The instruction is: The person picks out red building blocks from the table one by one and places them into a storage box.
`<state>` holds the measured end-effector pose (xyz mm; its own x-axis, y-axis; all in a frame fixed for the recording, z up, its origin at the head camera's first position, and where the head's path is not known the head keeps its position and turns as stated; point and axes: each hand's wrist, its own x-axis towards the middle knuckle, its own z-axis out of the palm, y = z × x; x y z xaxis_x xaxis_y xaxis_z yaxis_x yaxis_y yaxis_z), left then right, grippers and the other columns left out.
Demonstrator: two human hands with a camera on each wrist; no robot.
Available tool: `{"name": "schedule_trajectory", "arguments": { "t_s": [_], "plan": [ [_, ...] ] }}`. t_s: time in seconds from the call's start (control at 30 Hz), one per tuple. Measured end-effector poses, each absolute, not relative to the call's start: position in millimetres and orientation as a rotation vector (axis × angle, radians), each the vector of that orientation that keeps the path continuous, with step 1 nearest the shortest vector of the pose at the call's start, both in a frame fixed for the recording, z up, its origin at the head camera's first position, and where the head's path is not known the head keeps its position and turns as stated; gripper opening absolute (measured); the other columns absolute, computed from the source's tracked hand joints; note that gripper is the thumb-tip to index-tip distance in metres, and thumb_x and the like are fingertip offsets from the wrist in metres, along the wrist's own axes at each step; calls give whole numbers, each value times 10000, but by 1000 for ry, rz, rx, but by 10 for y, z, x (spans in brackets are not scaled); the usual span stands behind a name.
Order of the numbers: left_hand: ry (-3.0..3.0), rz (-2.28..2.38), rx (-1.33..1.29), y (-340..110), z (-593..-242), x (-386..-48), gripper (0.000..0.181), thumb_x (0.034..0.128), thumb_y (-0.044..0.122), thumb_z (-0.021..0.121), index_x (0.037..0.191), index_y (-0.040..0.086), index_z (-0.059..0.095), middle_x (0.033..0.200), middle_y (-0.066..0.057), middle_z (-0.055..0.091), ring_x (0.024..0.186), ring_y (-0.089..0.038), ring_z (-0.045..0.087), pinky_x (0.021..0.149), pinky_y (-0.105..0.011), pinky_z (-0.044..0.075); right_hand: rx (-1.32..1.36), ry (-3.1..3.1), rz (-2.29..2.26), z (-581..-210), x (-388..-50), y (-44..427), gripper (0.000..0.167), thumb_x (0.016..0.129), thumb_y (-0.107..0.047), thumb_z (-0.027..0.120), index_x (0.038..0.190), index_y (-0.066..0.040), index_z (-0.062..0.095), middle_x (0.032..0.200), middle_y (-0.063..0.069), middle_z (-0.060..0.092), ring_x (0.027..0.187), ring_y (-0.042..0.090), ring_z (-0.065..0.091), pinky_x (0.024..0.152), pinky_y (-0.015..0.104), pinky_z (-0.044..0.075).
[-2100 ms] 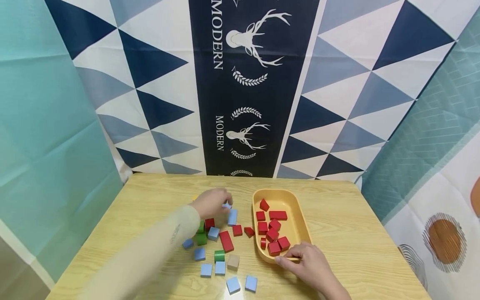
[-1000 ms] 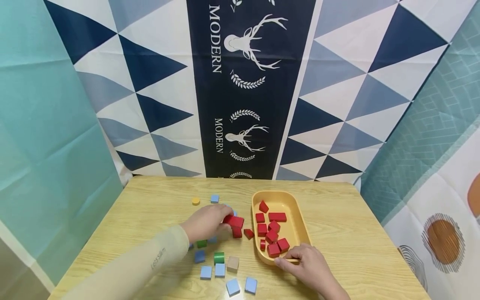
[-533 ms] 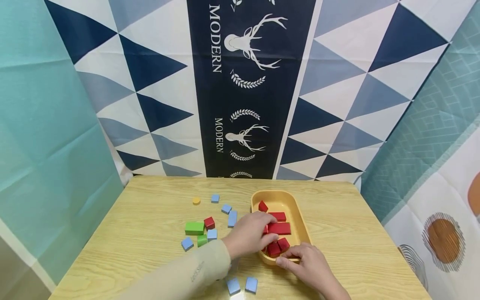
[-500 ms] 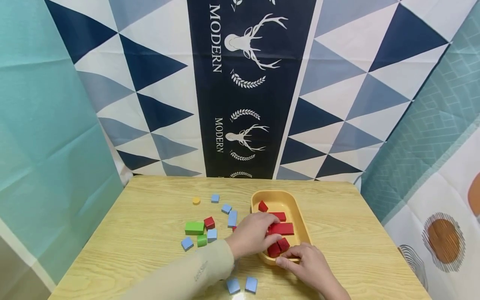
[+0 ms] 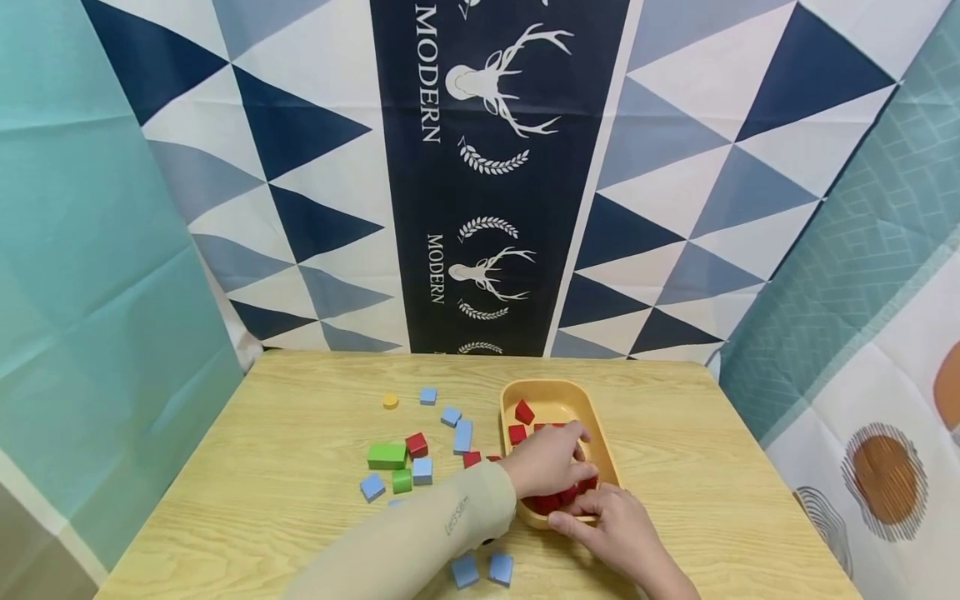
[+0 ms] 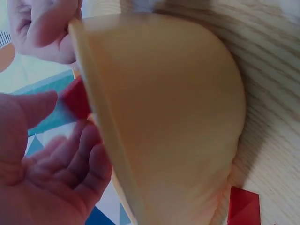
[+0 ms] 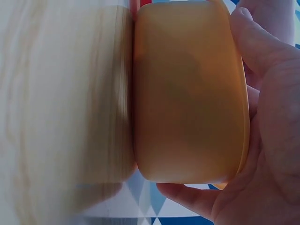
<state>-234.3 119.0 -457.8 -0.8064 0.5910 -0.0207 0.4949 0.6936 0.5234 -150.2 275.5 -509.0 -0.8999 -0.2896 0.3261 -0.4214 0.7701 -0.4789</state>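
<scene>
My left hand (image 5: 543, 460) reaches over the yellow tray (image 5: 602, 437), above the red blocks in its near half. In the left wrist view, the thumb and loosely bent fingers stand apart, with a blurred red block (image 6: 76, 98) close by the thumb tip, behind the tray wall (image 6: 173, 103). My right hand (image 5: 618, 529) grips the tray's near right corner, thumb at the rim; the right wrist view shows fingers along the tray's side (image 7: 187, 93). A red wedge (image 5: 523, 412) and a red cube (image 5: 517, 434) lie in the tray; the left hand hides most others.
Left of the tray lie a long green block (image 5: 387, 456), a green cylinder (image 5: 402, 481), a red cube (image 5: 417, 445) and several blue blocks (image 5: 462, 437). A small yellow disc (image 5: 391, 401) lies farther back. Two blue blocks (image 5: 464, 572) sit near the front. Patterned cloth (image 5: 502, 200) hangs behind.
My left hand took a long red block from the table, carried it right into the tray, then shifted farther right over it. My right hand keeps its grip on the tray.
</scene>
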Motion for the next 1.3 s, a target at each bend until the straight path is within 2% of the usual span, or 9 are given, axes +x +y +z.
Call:
{"name": "schedule_trajectory", "arguments": {
  "t_s": [0.2,0.37,0.47,0.6,0.83,0.97,1.1,1.2,1.3],
  "plan": [
    [2713,656,1049,1090,-4610,-2301,299,1056,353,685,1330,241,648,1102,133,762,963,16,695,901,-175,567,560,-2710,811,-5104,-1499,2763,165,879,-455,848,746,-395,772,767,-300,671,722,-90,471,621,182,386],
    [2790,710,1118,760,-4517,-2334,256,1075,319,656,1298,198,692,1176,80,765,1084,-64,704,1006,-243,568,431,-2820,801,-5065,-1490,2726,213,892,-526,823,948,-320,823,923,-210,755,820,-39,582,700,224,481],
    [2794,832,1000,452,-4460,-2383,261,1076,320,656,1298,189,704,1201,49,760,1050,-94,692,968,-276,587,297,-2911,789,-5042,-1484,2697,332,883,-579,814,1047,-290,818,1010,-165,772,895,12,637,770,267,519],
    [2808,1022,796,-91,-4429,-2462,262,1082,287,645,1313,177,703,1219,10,757,1032,-120,694,902,-309,608,247,-2929,784,-5045,-1492,2665,325,870,-579,828,1031,-296,819,1024,-159,774,922,45,652,793,292,528],
    [2937,1099,432,-1146,-4432,-2512,228,1076,227,660,1275,131,716,1217,-46,764,994,-168,694,875,-377,608,312,-2900,726,-5061,-1496,2649,388,898,-599,792,1063,-249,825,1275,-10,751,1211,263,697,1020,555,561],
    [2945,965,380,-1475,-4535,-2472,226,1059,218,687,1250,102,724,1177,-57,755,935,-176,636,830,-377,568,307,-2908,711,-5048,-1507,2665,369,903,-609,784,1039,-268,819,1324,11,713,1121,215,686,955,502,567],
    [2918,786,466,-1498,-4681,-2404,360,1022,252,741,1347,103,698,1350,-96,715,1185,-289,677,1024,-496,575,300,-2912,721,-5049,-1515,2679,302,910,-635,764,932,-334,787,1376,27,674,1207,239,629,1000,534,546],
    [2920,647,577,-1382,-4779,-2421,457,1003,238,762,1434,131,656,1475,-132,649,1384,-373,602,1166,-569,491,309,-2902,719,-5069,-1516,2676,267,915,-625,763,809,-381,736,1354,18,687,1317,277,568,1079,575,511],
    [2908,528,690,-1246,-4852,-2479,480,984,141,744,1454,145,651,1456,-151,657,1357,-378,615,1157,-563,502,335,-2885,719,-5090,-1511,2660,276,918,-584,782,736,-396,693,1291,-14,708,1320,266,555,1086,564,506]
  ]
}}
